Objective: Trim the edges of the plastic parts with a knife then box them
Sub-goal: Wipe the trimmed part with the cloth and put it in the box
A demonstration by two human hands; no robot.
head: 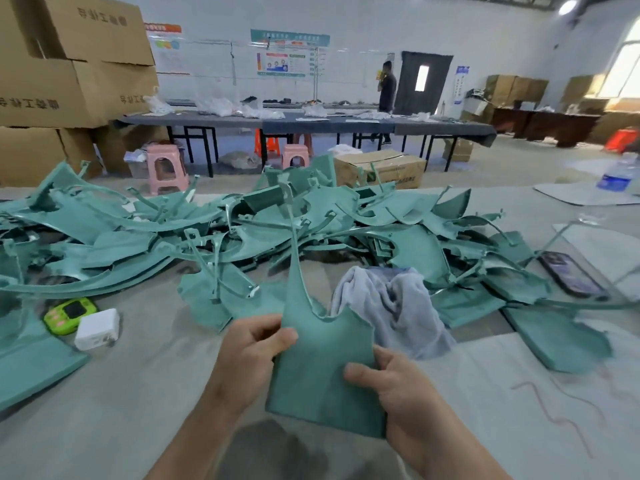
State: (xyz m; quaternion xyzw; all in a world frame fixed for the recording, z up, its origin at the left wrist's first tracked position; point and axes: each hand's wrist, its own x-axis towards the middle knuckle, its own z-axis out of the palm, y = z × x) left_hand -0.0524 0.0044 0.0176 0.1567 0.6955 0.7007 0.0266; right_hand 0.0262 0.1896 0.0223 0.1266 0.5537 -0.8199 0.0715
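Observation:
I hold one teal plastic part [323, 372] upright in front of me, a flat panel with a long thin prong rising from its top. My left hand [252, 355] pinches its upper left edge between thumb and fingers. My right hand [398, 386] grips its right edge, thumb across the face. Behind it a large heap of teal plastic parts [242, 230] spreads across the table [138, 393]. No knife shows in either hand.
A grey cloth [388, 306] lies just beyond the held part. A green gadget [69, 315] and a white charger [97, 329] sit at left, a phone [571, 278] and a water bottle [616, 174] at right. Cardboard boxes [69, 64] stack at far left.

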